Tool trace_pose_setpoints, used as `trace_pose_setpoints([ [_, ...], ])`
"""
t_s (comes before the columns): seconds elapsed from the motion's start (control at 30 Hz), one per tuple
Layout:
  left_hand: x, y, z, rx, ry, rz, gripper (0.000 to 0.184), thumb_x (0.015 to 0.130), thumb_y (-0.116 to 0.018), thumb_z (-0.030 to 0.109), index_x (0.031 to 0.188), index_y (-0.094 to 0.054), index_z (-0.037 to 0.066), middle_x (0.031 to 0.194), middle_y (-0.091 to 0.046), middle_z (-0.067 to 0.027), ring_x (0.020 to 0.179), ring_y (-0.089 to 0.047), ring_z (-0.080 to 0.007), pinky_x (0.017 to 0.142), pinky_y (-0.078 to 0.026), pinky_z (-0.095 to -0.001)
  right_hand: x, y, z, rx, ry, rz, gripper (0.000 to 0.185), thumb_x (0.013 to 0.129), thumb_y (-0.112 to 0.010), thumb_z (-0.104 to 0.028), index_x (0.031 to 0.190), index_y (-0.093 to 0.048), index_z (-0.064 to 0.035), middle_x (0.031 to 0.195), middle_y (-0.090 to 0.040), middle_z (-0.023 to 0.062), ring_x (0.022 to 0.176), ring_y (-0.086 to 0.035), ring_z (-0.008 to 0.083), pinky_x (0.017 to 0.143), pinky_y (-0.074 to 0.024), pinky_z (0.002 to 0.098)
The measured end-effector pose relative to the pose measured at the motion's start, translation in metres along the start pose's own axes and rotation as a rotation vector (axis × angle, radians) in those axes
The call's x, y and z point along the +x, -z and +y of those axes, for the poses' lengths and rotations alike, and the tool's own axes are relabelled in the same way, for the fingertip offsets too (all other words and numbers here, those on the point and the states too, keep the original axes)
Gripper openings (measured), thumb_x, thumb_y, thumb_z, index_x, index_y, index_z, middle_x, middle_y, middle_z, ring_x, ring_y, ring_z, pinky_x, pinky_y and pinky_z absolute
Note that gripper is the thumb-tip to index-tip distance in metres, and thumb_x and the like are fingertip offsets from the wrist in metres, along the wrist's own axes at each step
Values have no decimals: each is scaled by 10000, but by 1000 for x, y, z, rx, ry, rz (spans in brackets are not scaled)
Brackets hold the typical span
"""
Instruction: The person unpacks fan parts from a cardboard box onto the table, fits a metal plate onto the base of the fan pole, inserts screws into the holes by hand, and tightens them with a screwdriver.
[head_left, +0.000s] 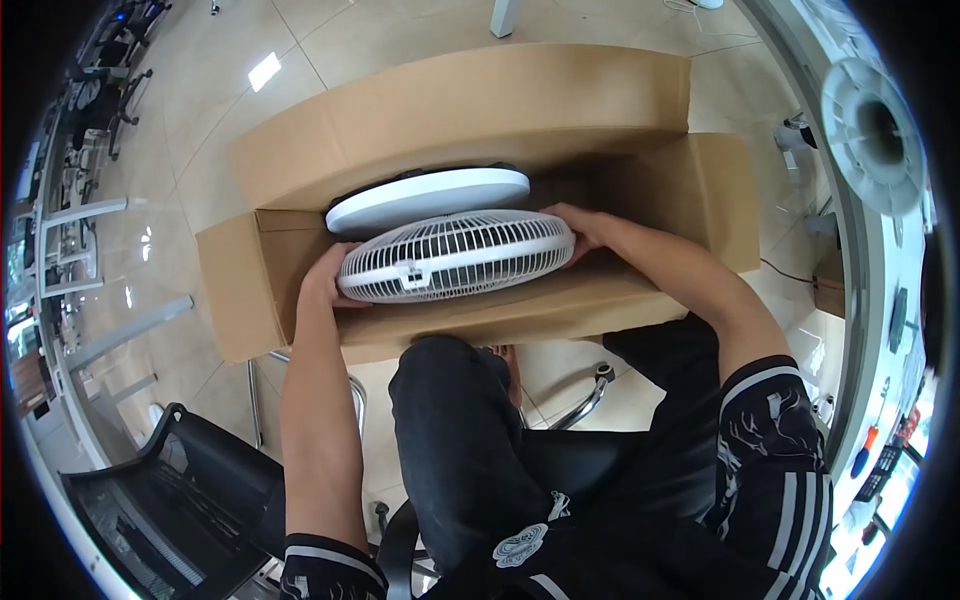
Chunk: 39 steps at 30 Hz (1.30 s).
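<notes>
A white fan head with a wire grille (460,258) stands on edge inside an open cardboard box (480,95). My left hand (328,277) grips its left rim, and my right hand (582,232) holds the right rim; some fingertips are hidden behind the grille or in shadow. Just behind the fan head, a white round disc, likely a fan base (430,200), stands upright with a dark edge at its back. The box's flaps are folded outward, and its right part lies in shadow.
A black mesh chair (150,500) is at lower left. Along the right runs a white table (850,300) carrying a white round ribbed part (873,135), a screwdriver (865,450) and a black remote-like item (880,472). Tiled floor (230,120) surrounds the box.
</notes>
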<state>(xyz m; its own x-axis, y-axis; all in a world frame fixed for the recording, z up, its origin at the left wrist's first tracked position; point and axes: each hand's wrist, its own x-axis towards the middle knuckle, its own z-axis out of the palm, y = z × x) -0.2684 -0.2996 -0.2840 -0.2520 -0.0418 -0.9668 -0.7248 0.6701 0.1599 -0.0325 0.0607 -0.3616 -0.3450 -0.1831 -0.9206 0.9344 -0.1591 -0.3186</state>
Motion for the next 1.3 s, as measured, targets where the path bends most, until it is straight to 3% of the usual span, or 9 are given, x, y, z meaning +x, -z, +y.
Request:
trace_pose_setpoints([
  [0.07,-17,7,2,-8,-61,-15,425,897,-506,500,1162,-665,209,1061,-697,-61,929,-676,-274,804,-560,-553,-29,-1,-12,9,-45,44,503,916,-447,-534,1185,-643,-157,1045,-699,108,942,-698,260,757,-606,496],
  [0.27,-116,15,8,-32,-266,-51,534,876,-476,592,1188,-649,195,1064,-690,-91,1024,-636,-291,873,-527,-520,-172,-23,-37,24,80,178,486,954,-438,-524,1201,-635,-155,1065,-696,99,880,-712,247,712,-614,474],
  [0.47,-239,33,1,-3,-666,-80,531,925,-421,575,1234,-608,185,1017,-708,-61,930,-696,-213,697,-601,-444,-317,-58,-35,50,298,218,455,990,-408,-473,1307,-562,-186,1048,-686,80,911,-707,227,732,-614,466],
  [0.67,-382,41,-32,-29,-934,-151,514,901,-501,521,1198,-631,122,1026,-701,-35,896,-676,-159,760,-558,-357,-436,-121,22,101,545,321,448,1039,-378,-427,1294,-568,-111,995,-715,20,847,-698,78,688,-611,306],
  [0.77,-446,37,-56,34,-1073,34,499,872,-553,549,1153,-666,153,1021,-704,-3,888,-660,-121,750,-528,-317,-474,-167,77,282,654,415,503,1026,-370,-480,1224,-613,-86,901,-719,31,695,-711,121,568,-621,306],
  [0.93,-547,8,-49,384,-1224,-21,484,870,-559,544,1147,-676,165,1022,-707,-3,881,-662,-124,753,-532,-323,-481,-235,196,697,860,205,437,1048,-379,-422,1240,-597,-95,1109,-694,26,961,-694,135,779,-609,317],
  [1.0,-587,-24,-44,543,-1144,-93,407,923,-588,438,1089,-684,80,969,-704,-31,911,-659,-106,753,-556,-327,-492,-278,232,817,921,184,430,1048,-365,-410,1259,-589,-111,1126,-690,9,975,-685,132,790,-595,348],
  [1.13,-649,-98,-52,1088,-1001,-16,481,865,-575,479,1157,-659,105,1156,-673,-102,1004,-672,-282,830,-557,-545,-517,-333,302,897,736,-12,447,1036,-366,-384,1302,-550,-75,1239,-644,115,1066,-671,269,855,-593,449],
  [1.3,-665,-177,-72,1348,-879,128,615,826,-561,565,1197,-646,82,1237,-635,-176,1047,-661,-349,848,-548,-570,-517,-381,363,1204,655,-374,568,1035,-336,-446,1375,-485,-16,1274,-600,231,1077,-638,428,895,-591,447],
])
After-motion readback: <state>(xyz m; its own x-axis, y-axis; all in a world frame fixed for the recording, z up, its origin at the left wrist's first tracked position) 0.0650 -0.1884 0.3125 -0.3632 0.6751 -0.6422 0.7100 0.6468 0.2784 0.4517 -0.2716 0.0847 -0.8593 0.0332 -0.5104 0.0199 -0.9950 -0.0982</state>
